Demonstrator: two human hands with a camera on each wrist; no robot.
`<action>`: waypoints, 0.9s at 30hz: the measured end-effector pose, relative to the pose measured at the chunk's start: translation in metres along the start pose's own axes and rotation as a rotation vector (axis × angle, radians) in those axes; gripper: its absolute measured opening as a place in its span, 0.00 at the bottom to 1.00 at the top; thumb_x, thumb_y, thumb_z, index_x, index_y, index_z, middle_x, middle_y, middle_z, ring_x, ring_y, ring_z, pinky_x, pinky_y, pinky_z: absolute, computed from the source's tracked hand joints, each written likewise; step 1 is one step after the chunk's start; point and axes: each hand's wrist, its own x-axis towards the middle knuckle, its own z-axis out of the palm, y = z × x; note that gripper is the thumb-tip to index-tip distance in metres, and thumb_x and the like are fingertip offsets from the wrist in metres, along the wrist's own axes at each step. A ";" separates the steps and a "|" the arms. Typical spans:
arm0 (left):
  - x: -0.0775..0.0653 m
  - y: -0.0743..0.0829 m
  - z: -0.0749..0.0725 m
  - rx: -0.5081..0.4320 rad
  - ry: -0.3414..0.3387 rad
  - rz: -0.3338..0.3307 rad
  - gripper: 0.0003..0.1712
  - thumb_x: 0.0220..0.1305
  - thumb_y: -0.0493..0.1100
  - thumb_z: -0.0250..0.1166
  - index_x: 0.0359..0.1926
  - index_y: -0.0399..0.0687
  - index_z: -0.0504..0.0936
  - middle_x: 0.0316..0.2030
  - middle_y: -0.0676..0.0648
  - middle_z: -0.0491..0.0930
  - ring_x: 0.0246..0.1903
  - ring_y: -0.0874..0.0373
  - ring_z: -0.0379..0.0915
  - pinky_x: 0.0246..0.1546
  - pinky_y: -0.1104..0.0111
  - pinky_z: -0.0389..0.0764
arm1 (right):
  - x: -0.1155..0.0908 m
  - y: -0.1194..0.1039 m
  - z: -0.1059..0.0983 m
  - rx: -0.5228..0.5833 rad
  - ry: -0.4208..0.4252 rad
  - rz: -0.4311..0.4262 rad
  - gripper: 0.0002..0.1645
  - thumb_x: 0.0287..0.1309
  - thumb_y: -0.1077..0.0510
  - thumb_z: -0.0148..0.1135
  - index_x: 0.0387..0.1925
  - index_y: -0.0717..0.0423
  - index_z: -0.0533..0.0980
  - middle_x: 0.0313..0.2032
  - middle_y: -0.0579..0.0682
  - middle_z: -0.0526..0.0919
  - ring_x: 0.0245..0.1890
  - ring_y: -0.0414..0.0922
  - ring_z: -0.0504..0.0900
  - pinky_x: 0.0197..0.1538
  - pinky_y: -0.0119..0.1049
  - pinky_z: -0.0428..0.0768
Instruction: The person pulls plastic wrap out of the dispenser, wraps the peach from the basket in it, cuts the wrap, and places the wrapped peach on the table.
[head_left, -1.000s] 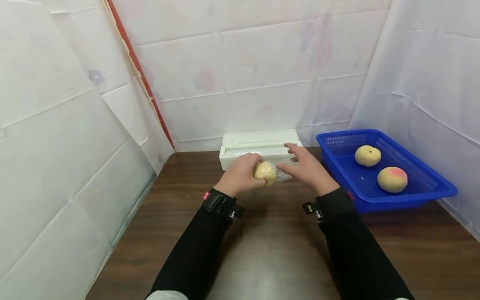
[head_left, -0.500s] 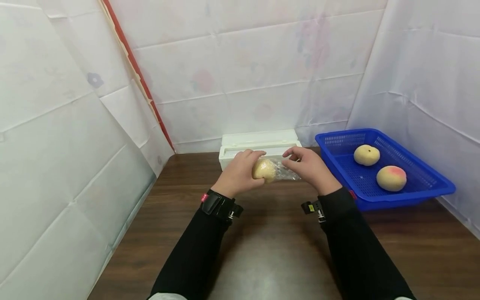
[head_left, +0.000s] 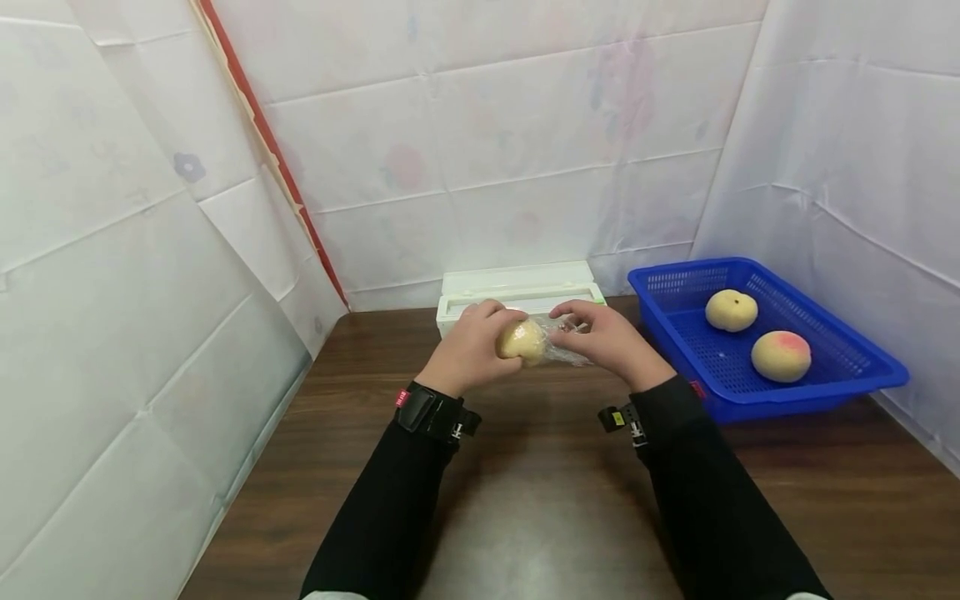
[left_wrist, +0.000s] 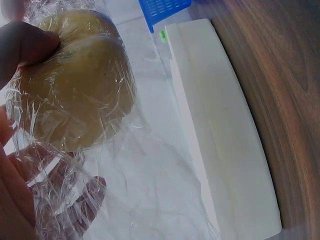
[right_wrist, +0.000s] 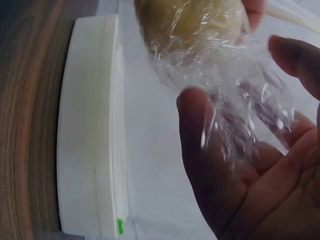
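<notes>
My left hand grips a pale yellow peach in clear plastic wrap, held up in front of the white box. Wrinkled film covers the peach in the left wrist view, where a fingertip presses into its dimple. A loose, crumpled tail of plastic wrap trails from the fruit towards my right hand. In the right wrist view this tail lies among the right hand's bent fingers, with a wide gap between the thumb and the index finger.
Behind the hands a long white box stands with its lid up against the papered wall. To the right is a blue plastic basket holding a flat yellow peach and a red-blushed peach. All stand on a dark wooden table.
The right hand has drawn in to the left, its fingers now overlapping the loose film. The left hand and wrapped peach have shifted slightly left.
</notes>
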 end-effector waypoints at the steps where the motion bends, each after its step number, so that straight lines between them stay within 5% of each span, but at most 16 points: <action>1: -0.001 -0.001 0.000 -0.001 0.001 -0.009 0.36 0.55 0.53 0.77 0.67 0.59 0.81 0.56 0.50 0.79 0.55 0.51 0.73 0.50 0.60 0.81 | 0.000 0.000 0.000 0.019 -0.004 -0.006 0.26 0.70 0.46 0.70 0.65 0.46 0.78 0.58 0.60 0.81 0.48 0.55 0.85 0.44 0.48 0.90; 5: -0.001 -0.002 0.001 -0.028 -0.010 -0.049 0.40 0.55 0.52 0.77 0.70 0.59 0.78 0.57 0.49 0.78 0.55 0.51 0.73 0.49 0.59 0.81 | -0.001 -0.003 0.001 0.006 0.046 -0.067 0.17 0.69 0.53 0.70 0.57 0.51 0.83 0.48 0.58 0.84 0.41 0.49 0.83 0.43 0.44 0.87; 11: 0.003 0.002 0.011 -0.166 -0.128 -0.093 0.50 0.55 0.51 0.79 0.77 0.58 0.70 0.58 0.46 0.74 0.50 0.54 0.73 0.49 0.61 0.82 | -0.005 -0.011 0.001 -0.030 0.136 -0.132 0.05 0.70 0.58 0.67 0.41 0.54 0.87 0.32 0.51 0.82 0.34 0.49 0.79 0.38 0.40 0.81; 17: 0.003 0.006 0.021 -0.275 -0.213 -0.114 0.43 0.55 0.48 0.81 0.71 0.57 0.75 0.57 0.49 0.72 0.50 0.57 0.73 0.48 0.64 0.82 | -0.011 -0.020 0.002 0.007 0.102 -0.132 0.06 0.72 0.58 0.66 0.43 0.56 0.86 0.35 0.54 0.83 0.36 0.47 0.78 0.39 0.37 0.84; 23: 0.005 0.005 0.026 -0.318 -0.225 -0.062 0.35 0.55 0.44 0.79 0.64 0.52 0.77 0.51 0.53 0.80 0.46 0.59 0.77 0.47 0.64 0.82 | -0.013 -0.021 0.002 0.047 0.102 -0.109 0.07 0.72 0.60 0.64 0.45 0.56 0.86 0.41 0.55 0.85 0.39 0.47 0.82 0.40 0.39 0.86; 27: 0.005 0.003 0.026 -0.373 -0.213 -0.087 0.35 0.56 0.44 0.78 0.64 0.53 0.76 0.52 0.56 0.81 0.46 0.60 0.78 0.48 0.64 0.83 | -0.012 -0.020 -0.002 0.069 0.130 -0.107 0.08 0.72 0.59 0.64 0.47 0.56 0.85 0.45 0.55 0.87 0.41 0.48 0.82 0.41 0.40 0.85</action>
